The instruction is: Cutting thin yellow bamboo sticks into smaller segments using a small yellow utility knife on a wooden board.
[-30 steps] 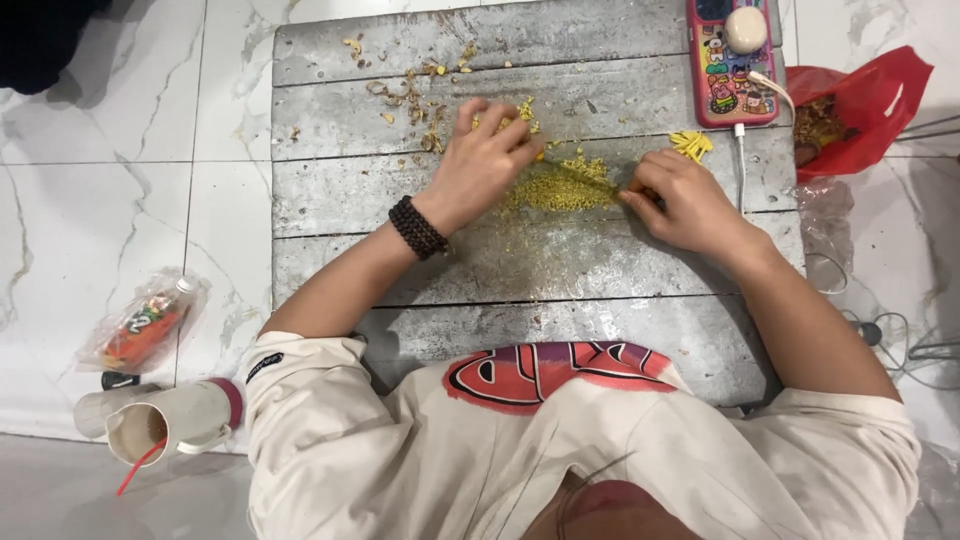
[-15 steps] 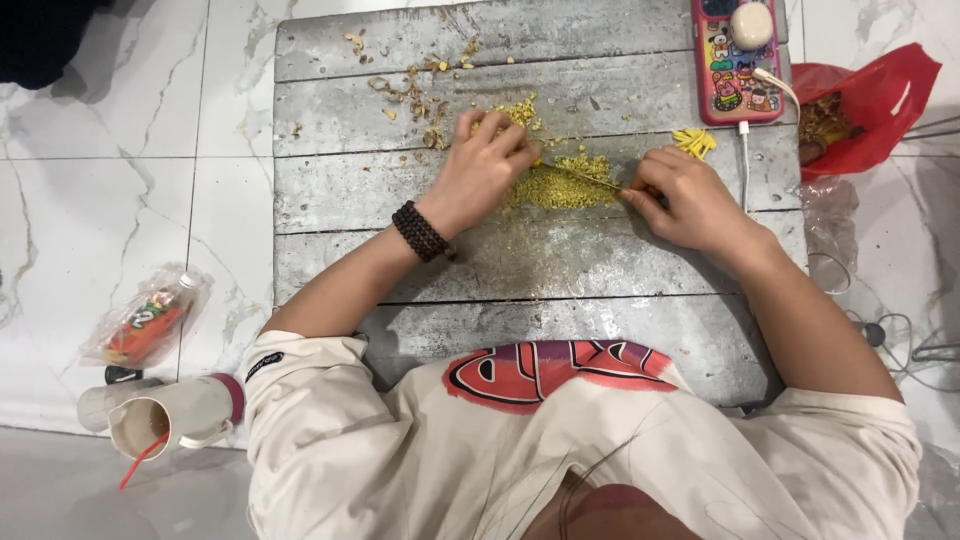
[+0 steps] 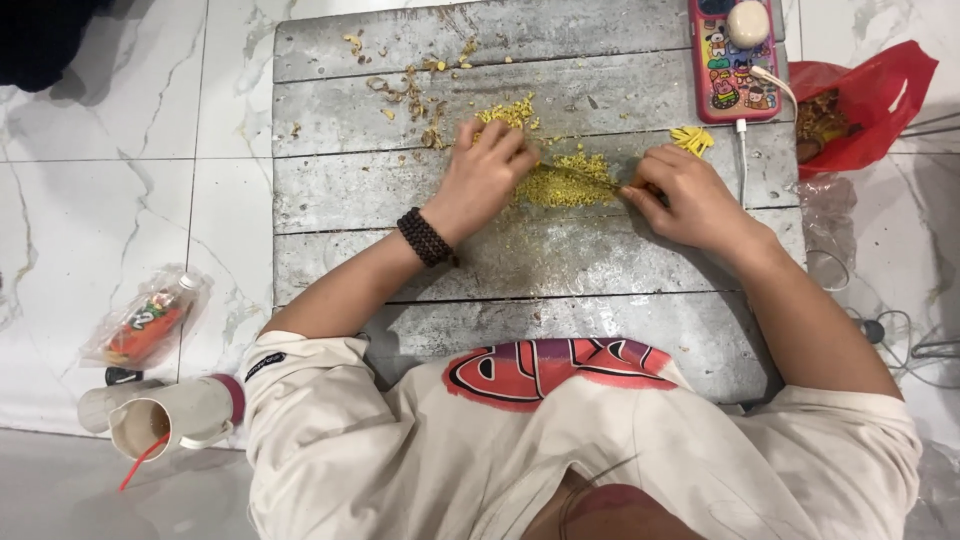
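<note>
My left hand (image 3: 487, 168), with a dark bead bracelet on the wrist, is curled over the left edge of a heap of finely chopped yellow bits (image 3: 568, 186), its fingertips pinching yellow material there. My right hand (image 3: 688, 195) grips a thin knife (image 3: 585, 176) whose blade lies across the heap and points at the left fingers. Both hands rest on a grey plank board (image 3: 480, 265). A smaller yellow heap (image 3: 512, 109) lies just beyond the left hand. A few yellow strips (image 3: 692, 139) lie beyond the right hand.
Brown peel scraps (image 3: 412, 88) are scattered at the board's far left. A phone in a pink case (image 3: 732, 62) with a white cable lies at the far right corner. Beside the board are a red plastic bag (image 3: 865, 100), a paper cup with a red straw (image 3: 165, 422) and a bagged bottle (image 3: 145, 322).
The knife blade has shifted slightly across the yellow heap and my left fingers have crept along with it. Nothing else has moved.
</note>
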